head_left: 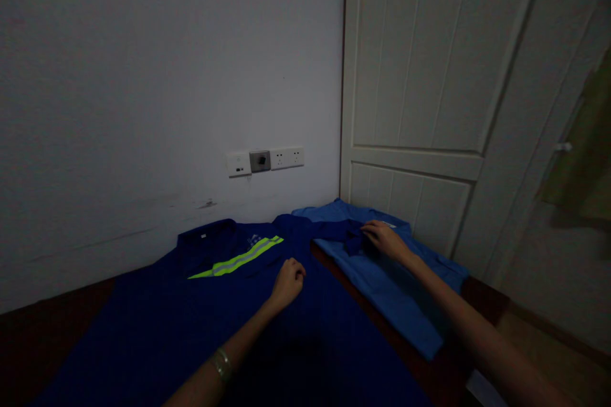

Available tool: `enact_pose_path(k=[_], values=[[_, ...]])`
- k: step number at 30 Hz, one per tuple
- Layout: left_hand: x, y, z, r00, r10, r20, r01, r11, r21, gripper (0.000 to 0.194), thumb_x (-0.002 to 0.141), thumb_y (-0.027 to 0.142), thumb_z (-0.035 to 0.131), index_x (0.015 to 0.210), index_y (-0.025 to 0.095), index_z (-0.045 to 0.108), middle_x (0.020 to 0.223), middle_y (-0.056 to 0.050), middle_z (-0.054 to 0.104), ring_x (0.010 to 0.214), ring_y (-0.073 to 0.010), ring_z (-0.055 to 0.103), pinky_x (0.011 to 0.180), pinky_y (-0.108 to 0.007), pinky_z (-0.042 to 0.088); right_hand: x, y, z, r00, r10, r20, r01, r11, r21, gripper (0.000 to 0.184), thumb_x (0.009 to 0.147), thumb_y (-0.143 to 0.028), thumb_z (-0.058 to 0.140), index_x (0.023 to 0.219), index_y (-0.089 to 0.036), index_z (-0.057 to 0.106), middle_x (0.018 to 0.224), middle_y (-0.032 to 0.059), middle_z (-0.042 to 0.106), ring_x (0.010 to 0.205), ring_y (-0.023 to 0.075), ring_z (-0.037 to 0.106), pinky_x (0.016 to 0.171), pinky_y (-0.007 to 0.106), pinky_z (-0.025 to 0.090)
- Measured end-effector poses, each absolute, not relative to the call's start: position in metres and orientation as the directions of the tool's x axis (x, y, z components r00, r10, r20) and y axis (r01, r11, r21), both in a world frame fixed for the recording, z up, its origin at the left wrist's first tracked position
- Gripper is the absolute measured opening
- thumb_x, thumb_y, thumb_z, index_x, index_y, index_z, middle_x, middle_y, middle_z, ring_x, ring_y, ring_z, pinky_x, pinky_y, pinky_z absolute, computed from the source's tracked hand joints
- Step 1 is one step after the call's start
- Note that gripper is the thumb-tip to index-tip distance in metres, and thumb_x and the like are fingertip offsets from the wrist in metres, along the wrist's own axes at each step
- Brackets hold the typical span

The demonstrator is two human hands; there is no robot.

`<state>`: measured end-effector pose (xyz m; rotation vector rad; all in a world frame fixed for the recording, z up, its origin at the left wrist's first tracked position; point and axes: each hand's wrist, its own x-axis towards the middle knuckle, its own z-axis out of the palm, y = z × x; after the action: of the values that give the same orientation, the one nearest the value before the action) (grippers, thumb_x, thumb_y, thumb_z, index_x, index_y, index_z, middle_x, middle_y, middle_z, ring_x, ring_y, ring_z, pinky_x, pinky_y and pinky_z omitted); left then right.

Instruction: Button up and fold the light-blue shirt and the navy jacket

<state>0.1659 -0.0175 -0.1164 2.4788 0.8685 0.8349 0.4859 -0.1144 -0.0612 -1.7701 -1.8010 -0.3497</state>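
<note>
A dark blue work jacket with a yellow-green and grey reflective stripe lies spread out, its collar toward the wall. My right hand is closed on the end of the jacket's sleeve, which stretches out to the right over a lighter blue garment. Over the chest of the jacket, my left hand has its fingers curled in, and no cloth shows pulled up in them. A bracelet sits on the left wrist.
Beneath the clothes is a dark reddish-brown surface. Behind it stands a pale wall with a row of sockets and switches. A white panelled door rises at the right, and a yellowish cloth hangs farther right.
</note>
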Motion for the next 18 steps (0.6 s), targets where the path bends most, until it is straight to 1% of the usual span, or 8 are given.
enact_pose_path(k=[3,7,9,11,14,16,18], values=[[0.166,-0.016,-0.115,0.608,0.685,0.402,0.427,-0.709,0.562,0.028,0.066,-0.003,0.041,0.068,0.015,0.062,0.08,-0.004,0.058,0.083,-0.0151,0.052,0.08,-0.027,0.039,0.498,-0.11,-0.053,0.061,0.827,0.559,0.968,0.087,-0.234,0.028,0.084,-0.023,0.043,0.099,-0.019,0.066,0.102,0.0097,0.062,0.096,0.0212,0.058,0.086,0.035,0.045],[0.173,-0.008,-0.105,0.503,0.798,0.333,0.449,-0.57,0.688,0.029,0.068,-0.003,0.041,0.068,0.015,0.064,0.075,-0.002,0.059,0.074,-0.0128,0.054,0.072,-0.024,0.04,0.518,-0.112,-0.054,0.103,0.838,0.535,0.965,0.046,-0.259,0.027,0.082,-0.025,0.046,0.098,-0.019,0.067,0.102,0.0105,0.063,0.094,0.0224,0.059,0.086,0.036,0.045],[0.181,-0.002,-0.096,0.463,0.819,0.339,0.45,-0.546,0.707,0.028,0.069,-0.002,0.042,0.069,0.015,0.065,0.073,-0.002,0.059,0.072,-0.0123,0.054,0.07,-0.023,0.04,0.525,-0.116,-0.058,0.105,0.846,0.522,0.963,0.045,-0.266,0.026,0.081,-0.026,0.047,0.098,-0.02,0.067,0.101,0.0094,0.064,0.094,0.0223,0.059,0.087,0.036,0.044],[0.196,0.004,-0.086,0.458,0.808,0.372,0.443,-0.57,0.692,0.027,0.069,-0.001,0.044,0.071,0.015,0.065,0.073,-0.001,0.059,0.07,-0.0118,0.054,0.069,-0.023,0.041,0.528,-0.121,-0.063,0.106,0.848,0.52,0.959,0.052,-0.28,0.027,0.081,-0.028,0.047,0.097,-0.02,0.067,0.1,0.0089,0.065,0.094,0.0222,0.059,0.088,0.036,0.044],[0.229,0.011,-0.07,0.506,0.757,0.414,0.393,-0.629,0.67,0.023,0.069,0.001,0.049,0.078,0.015,0.066,0.077,-0.001,0.061,0.071,-0.0115,0.055,0.07,-0.022,0.042,0.529,-0.127,-0.068,0.111,0.846,0.522,0.947,0.069,-0.313,0.029,0.081,-0.03,0.046,0.097,-0.019,0.067,0.099,0.009,0.066,0.095,0.0225,0.059,0.09,0.037,0.042],[0.257,0.014,-0.062,0.553,0.714,0.43,0.333,-0.662,0.671,0.018,0.074,0.01,0.053,0.085,0.015,0.065,0.082,-0.003,0.064,0.075,-0.0128,0.057,0.073,-0.024,0.044,0.528,-0.129,-0.071,0.127,0.844,0.522,0.936,0.071,-0.343,0.029,0.081,-0.029,0.045,0.098,-0.019,0.066,0.1,0.0087,0.066,0.097,0.0228,0.059,0.091,0.038,0.042],[0.286,0.015,-0.057,0.598,0.672,0.436,0.292,-0.69,0.662,0.018,0.078,0.021,0.055,0.091,0.015,0.065,0.089,-0.005,0.065,0.081,-0.0151,0.059,0.077,-0.026,0.044,0.527,-0.13,-0.074,0.152,0.835,0.528,0.925,0.068,-0.374,0.029,0.081,-0.029,0.046,0.098,-0.019,0.066,0.1,0.0086,0.066,0.097,0.0229,0.059,0.091,0.038,0.042]])
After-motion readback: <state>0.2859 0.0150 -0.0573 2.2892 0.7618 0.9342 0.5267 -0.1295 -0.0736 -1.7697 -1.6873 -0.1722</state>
